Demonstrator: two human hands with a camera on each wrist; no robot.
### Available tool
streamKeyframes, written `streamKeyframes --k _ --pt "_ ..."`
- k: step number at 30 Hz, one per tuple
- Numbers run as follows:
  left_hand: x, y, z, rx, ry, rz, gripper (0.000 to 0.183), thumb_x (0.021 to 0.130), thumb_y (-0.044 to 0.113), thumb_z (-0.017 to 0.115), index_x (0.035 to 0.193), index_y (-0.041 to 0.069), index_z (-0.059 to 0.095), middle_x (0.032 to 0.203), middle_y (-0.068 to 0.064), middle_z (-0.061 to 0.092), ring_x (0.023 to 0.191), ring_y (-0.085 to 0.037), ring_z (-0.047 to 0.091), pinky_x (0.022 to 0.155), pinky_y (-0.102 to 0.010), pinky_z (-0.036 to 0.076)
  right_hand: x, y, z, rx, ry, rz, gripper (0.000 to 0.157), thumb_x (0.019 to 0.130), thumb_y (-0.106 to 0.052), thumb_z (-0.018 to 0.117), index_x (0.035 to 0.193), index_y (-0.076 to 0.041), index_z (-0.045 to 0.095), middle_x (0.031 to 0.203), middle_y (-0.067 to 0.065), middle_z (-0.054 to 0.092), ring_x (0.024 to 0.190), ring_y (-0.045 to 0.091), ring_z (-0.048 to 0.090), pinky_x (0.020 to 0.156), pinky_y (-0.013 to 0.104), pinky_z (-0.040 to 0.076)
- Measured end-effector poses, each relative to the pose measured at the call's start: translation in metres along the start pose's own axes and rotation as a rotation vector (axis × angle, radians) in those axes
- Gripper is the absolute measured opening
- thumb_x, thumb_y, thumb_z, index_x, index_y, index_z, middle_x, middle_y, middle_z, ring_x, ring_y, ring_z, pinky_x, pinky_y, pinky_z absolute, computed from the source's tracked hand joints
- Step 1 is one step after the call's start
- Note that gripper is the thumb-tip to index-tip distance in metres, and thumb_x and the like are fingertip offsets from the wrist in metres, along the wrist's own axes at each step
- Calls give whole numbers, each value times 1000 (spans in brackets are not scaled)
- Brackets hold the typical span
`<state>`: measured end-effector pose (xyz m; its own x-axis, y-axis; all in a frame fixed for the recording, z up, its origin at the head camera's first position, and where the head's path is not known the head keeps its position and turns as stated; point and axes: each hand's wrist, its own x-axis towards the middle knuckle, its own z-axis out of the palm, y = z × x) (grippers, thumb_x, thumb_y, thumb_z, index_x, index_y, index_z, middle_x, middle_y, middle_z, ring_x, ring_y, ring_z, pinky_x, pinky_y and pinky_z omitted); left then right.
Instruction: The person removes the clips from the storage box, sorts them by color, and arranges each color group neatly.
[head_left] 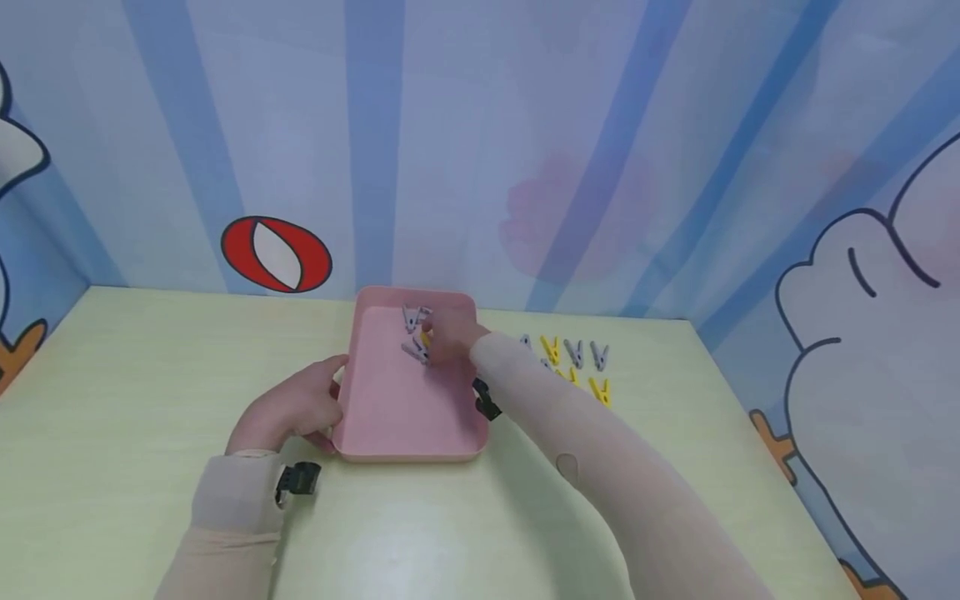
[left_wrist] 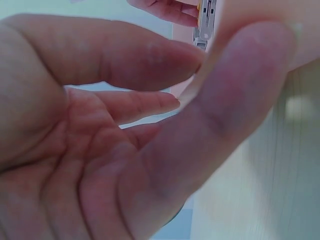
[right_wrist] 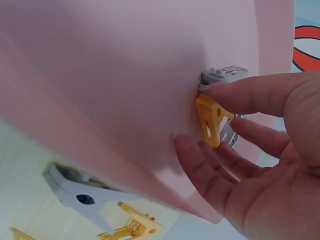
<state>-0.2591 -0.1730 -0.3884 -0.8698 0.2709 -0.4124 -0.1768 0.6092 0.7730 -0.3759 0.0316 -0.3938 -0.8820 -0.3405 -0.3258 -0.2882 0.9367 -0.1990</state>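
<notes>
My left hand [head_left: 300,404] rests against the left wall of the pink tray [head_left: 405,427], its fingertips and thumb touching the outside. The left wrist view shows that thumb [left_wrist: 240,85] across the tray's side. Inside the tray, toward its far right, my right hand [head_left: 452,336] is over a yellow clothespin [right_wrist: 212,120]. The thumb touches the clothespin's upper end while the other fingers spread beside it, without a clear pinch. Grey clothespins [head_left: 415,350] lie around it in the tray, partly hidden by the hand.
Right of the tray, several grey clothespins [head_left: 599,356] and yellow clothespins [head_left: 601,391] lie in rows on the pale table [head_left: 150,375], some covered by my right sleeve [head_left: 570,433]. A printed curtain [head_left: 450,125] stands behind the table.
</notes>
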Motion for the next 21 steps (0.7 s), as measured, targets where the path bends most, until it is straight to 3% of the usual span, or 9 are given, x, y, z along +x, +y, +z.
streamKeyframes --k 1,3,8,12,21 --pt "0 0 0 -1 -1 -2 85 81 -12 58 156 3 20 112 -24 52 83 -31 61 62 -39 59 0 0 0 5 1 -2 52 87 -8 68 138 -8 59 135 4 59 112 14 53 87 23 44" --pt "0 1 0 -2 -4 -3 85 81 -12 58 156 3 20 113 -24 52 83 -31 61 62 -39 59 -1 0 1 14 -18 -9 56 86 -7 67 141 -9 56 142 5 54 125 17 49 92 25 44" --pt "-1 1 -2 9 -6 4 85 81 -11 58 156 2 20 114 -24 52 85 -31 61 63 -40 59 -2 2 1 3 -57 -64 55 87 -10 67 141 -13 56 146 4 51 134 19 43 85 24 43" --pt "-1 1 -2 11 -3 10 84 82 -10 58 156 2 20 115 -25 52 85 -31 61 64 -40 59 -5 3 0 57 -106 -77 55 87 -3 59 141 -17 57 148 2 48 129 15 44 71 25 42" --pt "0 -1 2 23 5 -3 85 82 -11 58 156 3 20 117 -25 52 84 -31 61 64 -38 59 -9 -2 1 125 -150 -130 43 97 -4 46 135 -15 62 145 4 50 104 15 52 59 23 41"
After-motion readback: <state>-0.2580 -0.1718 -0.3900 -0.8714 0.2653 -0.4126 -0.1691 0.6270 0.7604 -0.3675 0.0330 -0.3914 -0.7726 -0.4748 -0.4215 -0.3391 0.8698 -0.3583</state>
